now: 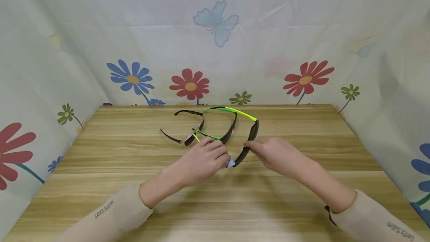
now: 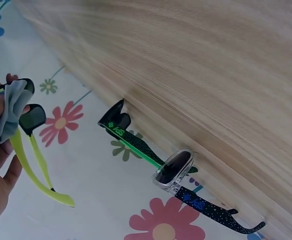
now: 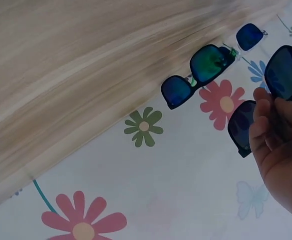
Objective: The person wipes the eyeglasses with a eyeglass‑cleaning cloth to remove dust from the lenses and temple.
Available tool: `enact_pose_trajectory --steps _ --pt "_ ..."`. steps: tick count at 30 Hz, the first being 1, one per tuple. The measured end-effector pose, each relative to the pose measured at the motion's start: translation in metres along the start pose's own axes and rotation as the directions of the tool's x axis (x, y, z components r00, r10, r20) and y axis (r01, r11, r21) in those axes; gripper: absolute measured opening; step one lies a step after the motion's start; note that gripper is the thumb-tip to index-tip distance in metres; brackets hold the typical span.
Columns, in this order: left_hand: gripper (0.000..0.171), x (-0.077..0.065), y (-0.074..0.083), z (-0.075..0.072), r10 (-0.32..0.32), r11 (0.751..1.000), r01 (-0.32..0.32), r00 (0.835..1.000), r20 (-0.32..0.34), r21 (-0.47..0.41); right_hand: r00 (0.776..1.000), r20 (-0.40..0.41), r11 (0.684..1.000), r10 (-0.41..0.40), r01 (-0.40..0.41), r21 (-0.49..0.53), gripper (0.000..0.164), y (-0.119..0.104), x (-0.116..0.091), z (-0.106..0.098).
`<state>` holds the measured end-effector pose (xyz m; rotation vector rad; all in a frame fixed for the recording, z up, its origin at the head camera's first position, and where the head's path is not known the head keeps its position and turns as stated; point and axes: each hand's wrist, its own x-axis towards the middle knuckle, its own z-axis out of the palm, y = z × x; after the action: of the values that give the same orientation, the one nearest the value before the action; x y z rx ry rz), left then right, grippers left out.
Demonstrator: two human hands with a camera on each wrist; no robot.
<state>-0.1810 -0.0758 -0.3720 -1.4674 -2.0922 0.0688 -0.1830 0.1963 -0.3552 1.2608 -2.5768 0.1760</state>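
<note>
A pair of black-fronted sunglasses with neon-yellow temples (image 1: 242, 114) is held above the wooden table. My right hand (image 1: 279, 154) pinches its front near the bridge between thumb and fingers. With my left hand (image 1: 206, 158) I grip a light blue cloth (image 2: 13, 107), folded around one lens at the left end of that front. In the right wrist view both dark blue lenses (image 3: 288, 70) show on either side of my right fingers. The left fingertips are partly hidden behind the cloth and hand in the head view.
On the table (image 1: 111, 160), beyond my left hand, stand black sunglasses with green temples (image 1: 227, 136). Left of them are sunglasses with a clear frame (image 1: 190, 140) and speckled black temples. Both pairs have their temples unfolded. A flower-printed curtain (image 1: 262, 47) surrounds the table's back and sides.
</note>
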Motion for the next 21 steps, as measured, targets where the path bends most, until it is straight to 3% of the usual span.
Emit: enact_pose_trajectory --steps 6,21 --pt "0.013 -0.0003 0.0012 -0.0003 -0.001 0.999 0.003 1.0 0.03 -0.04 0.997 0.039 0.992 -0.064 0.068 -0.108 0.04 -0.0006 -0.0027 -0.0002" --pt "0.024 0.0012 0.0015 0.0012 0.012 0.996 -0.008 0.999 0.04 -0.094 0.995 0.015 0.994 -0.101 0.1 0.033 0.035 0.0057 -0.0042 0.0053"
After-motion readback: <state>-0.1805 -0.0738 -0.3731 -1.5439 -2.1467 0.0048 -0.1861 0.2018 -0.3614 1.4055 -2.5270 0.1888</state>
